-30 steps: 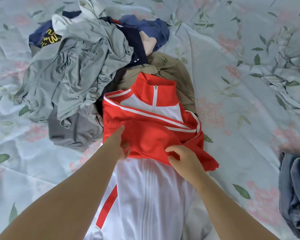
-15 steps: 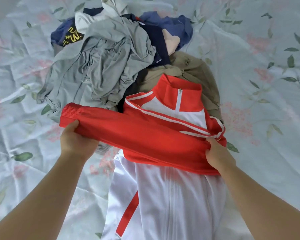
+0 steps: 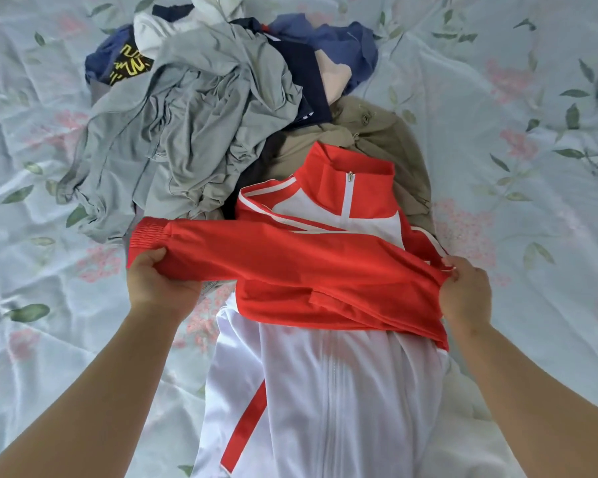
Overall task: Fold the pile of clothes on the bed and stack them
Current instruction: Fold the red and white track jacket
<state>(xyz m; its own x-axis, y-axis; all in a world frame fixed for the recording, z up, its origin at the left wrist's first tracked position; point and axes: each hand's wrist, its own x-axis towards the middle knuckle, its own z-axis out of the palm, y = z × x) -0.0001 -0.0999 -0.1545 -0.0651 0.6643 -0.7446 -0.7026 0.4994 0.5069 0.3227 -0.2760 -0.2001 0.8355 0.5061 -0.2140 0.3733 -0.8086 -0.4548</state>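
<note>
A red and white zip jacket (image 3: pixel 325 391) lies face up on the bed, collar away from me. One red sleeve (image 3: pixel 290 260) is stretched across its chest. My left hand (image 3: pixel 159 281) grips that sleeve just below the ribbed cuff at the left. My right hand (image 3: pixel 463 291) pinches the sleeve's shoulder end at the jacket's right edge. Behind the jacket sits the pile of unfolded clothes (image 3: pixel 201 125): a crumpled grey garment on top, with navy, blue, white and khaki pieces (image 3: pixel 387 139) under and beside it.
The bed is covered with a pale blue floral sheet (image 3: pixel 515 115), wrinkled, with bare sheet to the left and right of the jacket. The jacket's collar overlaps the khaki garment at the pile's near edge.
The sleeve, bunched on the chest a second ago, has been pulled out straight across the jacket. My left hand moved left to the cuff end and my right hand moved right to the shoulder.
</note>
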